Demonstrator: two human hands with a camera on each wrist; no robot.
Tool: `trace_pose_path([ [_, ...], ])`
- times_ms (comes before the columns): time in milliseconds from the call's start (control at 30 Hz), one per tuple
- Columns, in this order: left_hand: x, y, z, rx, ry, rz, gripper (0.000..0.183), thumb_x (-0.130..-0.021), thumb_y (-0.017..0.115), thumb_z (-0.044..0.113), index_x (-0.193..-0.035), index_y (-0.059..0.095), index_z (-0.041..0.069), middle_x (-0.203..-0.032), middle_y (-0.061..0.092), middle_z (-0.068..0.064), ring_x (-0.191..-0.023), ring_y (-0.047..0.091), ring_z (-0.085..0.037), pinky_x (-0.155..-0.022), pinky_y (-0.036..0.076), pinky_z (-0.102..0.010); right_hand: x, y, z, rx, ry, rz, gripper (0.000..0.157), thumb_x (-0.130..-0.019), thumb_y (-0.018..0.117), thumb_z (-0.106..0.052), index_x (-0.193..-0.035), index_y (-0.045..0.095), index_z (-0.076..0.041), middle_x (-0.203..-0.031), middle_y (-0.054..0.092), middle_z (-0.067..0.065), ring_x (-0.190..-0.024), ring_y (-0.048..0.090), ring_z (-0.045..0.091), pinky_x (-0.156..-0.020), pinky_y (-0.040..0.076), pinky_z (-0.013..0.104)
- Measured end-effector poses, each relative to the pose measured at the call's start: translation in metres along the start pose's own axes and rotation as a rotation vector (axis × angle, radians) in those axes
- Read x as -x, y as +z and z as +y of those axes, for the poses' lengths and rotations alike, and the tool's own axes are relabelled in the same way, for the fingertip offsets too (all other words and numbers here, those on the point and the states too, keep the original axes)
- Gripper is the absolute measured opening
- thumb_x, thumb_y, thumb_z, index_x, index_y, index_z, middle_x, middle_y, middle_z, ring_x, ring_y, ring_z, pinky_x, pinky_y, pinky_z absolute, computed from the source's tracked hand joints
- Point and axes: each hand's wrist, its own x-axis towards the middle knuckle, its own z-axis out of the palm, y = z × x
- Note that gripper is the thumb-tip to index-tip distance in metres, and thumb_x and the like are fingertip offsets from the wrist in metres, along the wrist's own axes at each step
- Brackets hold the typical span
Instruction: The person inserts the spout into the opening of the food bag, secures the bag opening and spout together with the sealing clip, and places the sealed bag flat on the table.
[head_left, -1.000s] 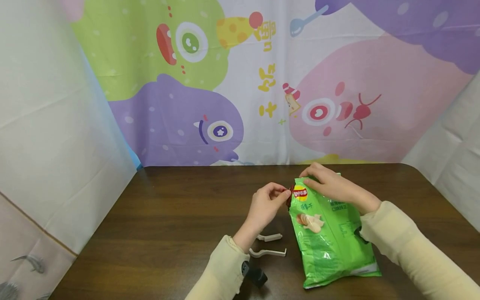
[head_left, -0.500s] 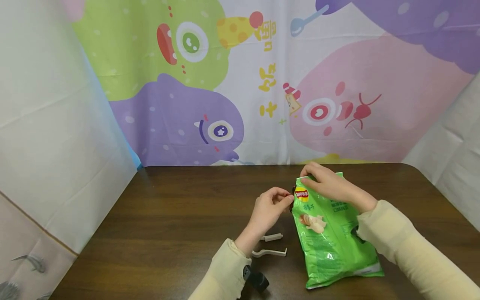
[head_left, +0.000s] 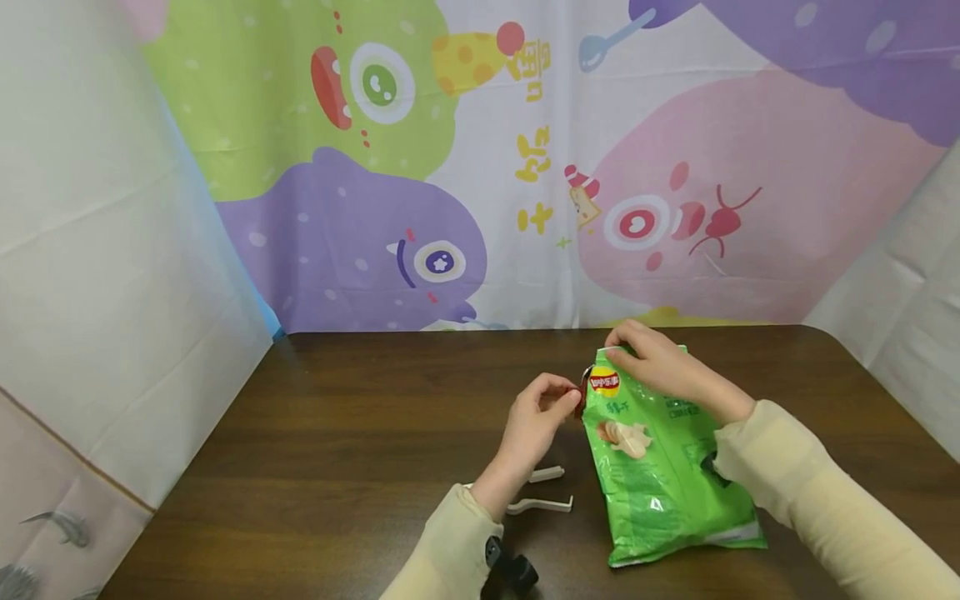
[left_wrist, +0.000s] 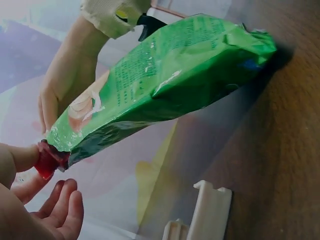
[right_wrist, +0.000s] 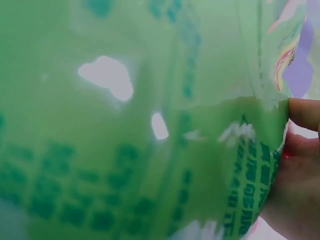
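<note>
**Green potato-chip bag (head_left: 667, 483) gripped at its upper end**

The bag slants over the right half of the wood-grain table (head_left: 315, 467), its upper end raised toward the far edge and its bottom end pointing to the near side. The left hand (head_left: 534, 421) pinches a dark red piece (left_wrist: 46, 159) at the bag's upper left corner, thumb and forefinger closed on it, the other fingers loosely bent. The right hand (head_left: 663, 365) grips the top edge, thumb on the printed face; its fingers behind are hidden. Two white plastic bars (head_left: 542, 506) lie between the left wrist and the bag.
</note>
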Motion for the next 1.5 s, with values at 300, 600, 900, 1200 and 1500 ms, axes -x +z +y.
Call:
trace_pose_path([
  [300,-0.002,0.007,0.004,0.072,-0.012,0.023,0.015,-0.081,0.058,0.02,-0.091,0.059,0.009,-0.084,0.058,-0.002,-0.069,0.051,-0.01,-0.063,0.045,-0.031,-0.001,-0.001,-0.004,-0.033,-0.001,0.004,0.016,-0.09,0.041,-0.026,-0.092,0.048,-0.011,-0.095,0.046,0.003,-0.079,0.042,0.017,-0.069,0.035,0.032],
  [600,0.002,0.007,-0.002,0.125,-0.019,-0.012,0.015,-0.082,0.056,0.015,-0.093,0.056,0.004,-0.083,0.057,-0.006,-0.068,0.055,-0.011,-0.068,0.046,-0.042,-0.002,-0.001,-0.004,-0.026,0.003,0.005,0.017,-0.089,0.042,-0.026,-0.091,0.048,-0.011,-0.095,0.046,0.003,-0.08,0.042,0.018,-0.07,0.034,0.032],
  [900,0.001,0.0,0.001,0.137,-0.006,-0.049,0.016,-0.083,0.054,0.01,-0.093,0.054,-0.003,-0.083,0.06,-0.015,-0.069,0.059,-0.016,-0.063,0.049,-0.03,-0.004,-0.003,-0.007,-0.042,0.018,-0.045,0.017,-0.09,0.041,-0.027,-0.092,0.048,-0.012,-0.084,0.048,0.003,-0.064,0.042,0.016,-0.063,0.036,0.031],
  [1200,0.003,-0.002,0.004,0.121,-0.018,-0.049,0.014,-0.081,0.057,0.01,-0.09,0.055,0.001,-0.08,0.061,-0.01,-0.069,0.059,-0.015,-0.063,0.048,-0.026,-0.003,-0.004,-0.009,-0.008,0.044,-0.161,0.043,-0.069,0.061,-0.051,-0.091,0.044,-0.018,-0.081,0.048,0.0,-0.06,0.04,0.014,-0.056,0.034,0.029],
  [1500,0.005,-0.002,0.007,0.128,-0.002,-0.063,0.013,-0.08,0.058,0.009,-0.09,0.055,0.002,-0.08,0.061,-0.009,-0.072,0.059,-0.028,-0.061,0.048,-0.026,-0.005,-0.004,-0.012,-0.133,0.045,-0.227,0.039,-0.072,0.063,-0.041,-0.077,0.041,-0.009,-0.062,0.044,-0.001,-0.051,0.036,0.01,-0.051,0.034,0.026],
])
